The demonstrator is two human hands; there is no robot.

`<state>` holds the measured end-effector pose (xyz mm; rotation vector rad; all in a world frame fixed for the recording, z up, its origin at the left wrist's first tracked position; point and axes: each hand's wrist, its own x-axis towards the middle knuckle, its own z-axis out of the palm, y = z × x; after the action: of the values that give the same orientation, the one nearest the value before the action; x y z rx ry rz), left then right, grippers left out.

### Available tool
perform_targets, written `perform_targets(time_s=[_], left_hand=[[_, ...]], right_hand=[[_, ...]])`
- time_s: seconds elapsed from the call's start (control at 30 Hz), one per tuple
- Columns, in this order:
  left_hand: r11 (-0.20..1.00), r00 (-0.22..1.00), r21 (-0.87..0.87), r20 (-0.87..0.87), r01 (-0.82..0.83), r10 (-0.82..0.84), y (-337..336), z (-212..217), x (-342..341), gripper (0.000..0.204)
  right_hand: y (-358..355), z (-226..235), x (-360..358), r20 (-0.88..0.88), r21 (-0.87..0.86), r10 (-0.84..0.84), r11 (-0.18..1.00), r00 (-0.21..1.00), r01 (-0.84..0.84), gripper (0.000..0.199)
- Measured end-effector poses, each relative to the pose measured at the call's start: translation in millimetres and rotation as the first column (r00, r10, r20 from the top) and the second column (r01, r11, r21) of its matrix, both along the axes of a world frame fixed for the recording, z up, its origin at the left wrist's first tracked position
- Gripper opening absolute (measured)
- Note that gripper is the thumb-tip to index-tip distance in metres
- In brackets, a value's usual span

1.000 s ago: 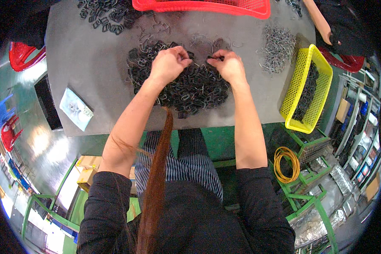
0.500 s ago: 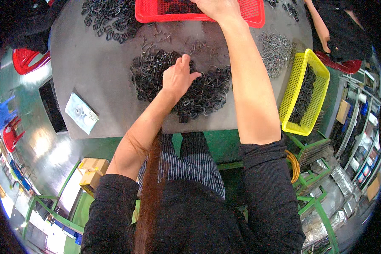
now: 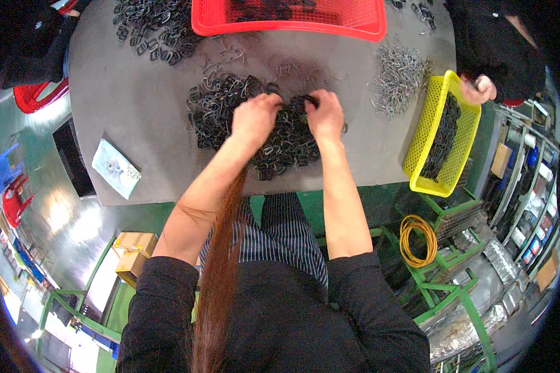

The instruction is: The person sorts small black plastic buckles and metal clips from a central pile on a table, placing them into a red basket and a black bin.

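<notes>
A heap of small black buckle-like loops point(image 3: 286, 146), with thin metal wire pieces among them, lies on the grey table in front of me. Over the heap's middle, my left hand point(image 3: 254, 121) has its fingers closed together; whatever they hold is too small to make out. Just to its right, my right hand point(image 3: 326, 118) pinches a black loop point(image 3: 310, 100) between thumb and fingers. The two hands are a short gap apart, fingertips facing each other.
Beyond the heap stands a red basket point(image 3: 289, 27) with black pieces inside. A yellow basket point(image 3: 415, 180) of black pieces sits at the right edge, a co-worker's hand point(image 3: 479, 90) beside it. Silvery wire hooks point(image 3: 399, 78), more black loops point(image 3: 162, 31) and a pale packet point(image 3: 116, 168) share the table.
My right hand has come back from the red basket to the heap and now pinches a black loop. My left hand's fingers have closed. A co-worker's hand has appeared by the yellow basket.
</notes>
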<state>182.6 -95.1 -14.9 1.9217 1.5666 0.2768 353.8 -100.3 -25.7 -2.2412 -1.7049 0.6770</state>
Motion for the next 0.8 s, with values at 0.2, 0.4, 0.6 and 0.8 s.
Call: perform_targets(time_s=[0.2, 0.4, 0.6, 0.8], left_hand=[[0.819, 0.85, -0.565, 0.381, -0.098, 0.364, 36.0, 52.2, -57.3, 0.056], [0.705, 0.758, -0.709, 0.462, 0.004, 0.461, 36.8, 52.7, -71.9, 0.047], [0.612, 0.427, -0.791, 0.563, 0.03, 0.707, 41.8, 50.1, -88.3, 0.027], [0.957, 0.881, -0.106, 0.374, -0.268, 0.288, 84.1, -41.6, -42.7, 0.033]], right_hand=[[19.8, 29.6, 5.1, -0.289, -0.087, -0.13, 0.99, 0.949, 0.109, 0.035], [19.3, 26.0, 21.5, -0.772, -0.311, -0.404, 0.913, 0.491, 0.263, 0.032], [42.9, 29.4, 5.6, -0.245, -0.007, -0.038, 0.999, 0.969, 0.038, 0.035], [47.6, -10.5, -0.4, -0.442, -0.194, -0.152, 0.978, 0.884, 0.071, 0.017]])
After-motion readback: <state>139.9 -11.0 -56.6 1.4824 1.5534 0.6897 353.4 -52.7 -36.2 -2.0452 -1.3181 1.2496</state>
